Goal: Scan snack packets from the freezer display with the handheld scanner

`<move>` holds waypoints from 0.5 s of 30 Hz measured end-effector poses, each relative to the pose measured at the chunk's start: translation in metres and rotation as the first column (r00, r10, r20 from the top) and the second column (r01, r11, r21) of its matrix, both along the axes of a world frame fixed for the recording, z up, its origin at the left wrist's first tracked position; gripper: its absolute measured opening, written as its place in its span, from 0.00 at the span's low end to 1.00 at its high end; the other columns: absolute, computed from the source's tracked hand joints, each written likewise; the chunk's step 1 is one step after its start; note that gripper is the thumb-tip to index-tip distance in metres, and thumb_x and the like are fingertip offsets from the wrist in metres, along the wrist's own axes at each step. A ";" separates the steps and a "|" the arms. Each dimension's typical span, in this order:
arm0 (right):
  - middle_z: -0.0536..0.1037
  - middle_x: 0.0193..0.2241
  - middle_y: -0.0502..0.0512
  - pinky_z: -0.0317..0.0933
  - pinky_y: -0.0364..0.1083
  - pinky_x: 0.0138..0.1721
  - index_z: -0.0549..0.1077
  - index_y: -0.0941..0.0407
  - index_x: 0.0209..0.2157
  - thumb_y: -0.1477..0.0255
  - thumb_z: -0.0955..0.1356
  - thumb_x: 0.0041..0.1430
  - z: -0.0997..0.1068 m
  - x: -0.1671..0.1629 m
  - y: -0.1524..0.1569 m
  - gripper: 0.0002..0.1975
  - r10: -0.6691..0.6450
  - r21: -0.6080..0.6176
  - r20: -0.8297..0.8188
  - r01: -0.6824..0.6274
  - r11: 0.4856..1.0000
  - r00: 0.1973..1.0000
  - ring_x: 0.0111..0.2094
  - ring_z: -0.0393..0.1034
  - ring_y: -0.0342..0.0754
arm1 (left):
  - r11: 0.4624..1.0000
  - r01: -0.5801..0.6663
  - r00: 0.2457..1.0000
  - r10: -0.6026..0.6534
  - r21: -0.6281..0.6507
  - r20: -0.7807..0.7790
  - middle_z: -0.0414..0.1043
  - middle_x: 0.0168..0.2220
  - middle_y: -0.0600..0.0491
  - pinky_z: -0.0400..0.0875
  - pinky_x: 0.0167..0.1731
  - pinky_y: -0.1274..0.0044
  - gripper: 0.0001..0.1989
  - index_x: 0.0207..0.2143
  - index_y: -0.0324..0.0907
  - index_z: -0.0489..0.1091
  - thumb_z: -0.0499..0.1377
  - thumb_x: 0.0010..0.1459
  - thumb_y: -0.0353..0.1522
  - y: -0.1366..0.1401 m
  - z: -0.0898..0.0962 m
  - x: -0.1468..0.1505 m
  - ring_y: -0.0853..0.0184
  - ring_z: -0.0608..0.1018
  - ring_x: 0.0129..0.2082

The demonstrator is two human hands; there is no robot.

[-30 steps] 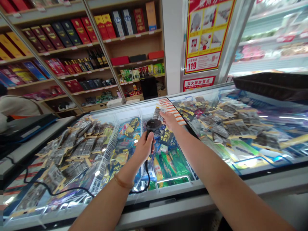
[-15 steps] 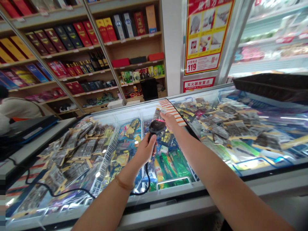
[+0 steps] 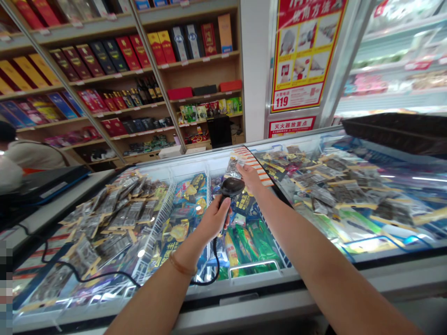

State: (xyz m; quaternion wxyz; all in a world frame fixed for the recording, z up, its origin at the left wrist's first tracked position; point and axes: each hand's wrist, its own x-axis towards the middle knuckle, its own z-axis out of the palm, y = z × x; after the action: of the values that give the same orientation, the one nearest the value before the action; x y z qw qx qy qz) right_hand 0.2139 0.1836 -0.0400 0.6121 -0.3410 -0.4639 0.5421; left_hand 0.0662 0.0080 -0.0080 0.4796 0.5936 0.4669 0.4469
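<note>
The left hand [image 3: 215, 219] is gripping a black scanner [image 3: 232, 186], its fingers wrapping around the handle and the scanner's head sitting just beyond them. Between its fingertips, the right hand [image 3: 250, 177] is pinching a small packet [image 3: 233, 166]. A cord [image 3: 218, 265] is hanging below the left fingers; colourful packages [image 3: 256, 239] are lying beneath both hands.

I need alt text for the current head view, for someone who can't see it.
The left hand holds a black scanner near a packet in the right hand, over a freezer of bagged goods. Packet heaps lie on both sides; shelves of boxes stand behind.
</note>
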 end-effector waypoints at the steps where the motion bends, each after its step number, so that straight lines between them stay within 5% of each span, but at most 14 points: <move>1: 0.83 0.28 0.52 0.74 0.49 0.39 0.78 0.54 0.38 0.46 0.78 0.43 0.000 0.000 0.000 0.30 0.011 -0.006 -0.052 -0.011 1.000 0.999 0.34 0.81 0.53 | 1.000 0.006 1.000 -0.006 0.005 -0.004 0.66 0.26 0.60 0.62 0.14 0.79 0.34 0.36 0.44 0.62 0.59 0.53 0.65 0.000 0.000 0.000 0.75 0.65 0.16; 8: 0.86 0.34 0.55 0.75 0.52 0.45 0.81 0.55 0.37 0.51 0.82 0.39 0.003 -0.001 -0.003 0.28 0.045 0.008 -0.171 -0.044 0.999 0.984 0.42 0.82 0.56 | 1.000 0.026 0.999 -0.026 0.010 -0.029 0.64 0.24 0.61 0.61 0.15 0.78 0.32 0.36 0.45 0.62 0.58 0.56 0.65 0.000 0.001 -0.002 0.75 0.65 0.15; 15: 0.85 0.30 0.54 0.75 0.49 0.38 0.81 0.55 0.38 0.49 0.80 0.42 0.002 0.000 -0.001 0.28 0.017 -0.044 -0.121 -0.022 0.999 0.992 0.36 0.81 0.54 | 1.000 0.022 1.000 -0.022 0.012 0.000 0.66 0.26 0.60 0.62 0.15 0.78 0.33 0.36 0.44 0.62 0.59 0.54 0.65 0.001 0.000 -0.001 0.75 0.66 0.16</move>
State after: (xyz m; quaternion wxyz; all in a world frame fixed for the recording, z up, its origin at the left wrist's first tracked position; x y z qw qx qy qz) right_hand 0.2134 0.1826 -0.0380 0.6260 -0.3166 -0.4169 0.5780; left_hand 0.0648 0.0089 -0.0081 0.4811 0.6015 0.4577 0.4441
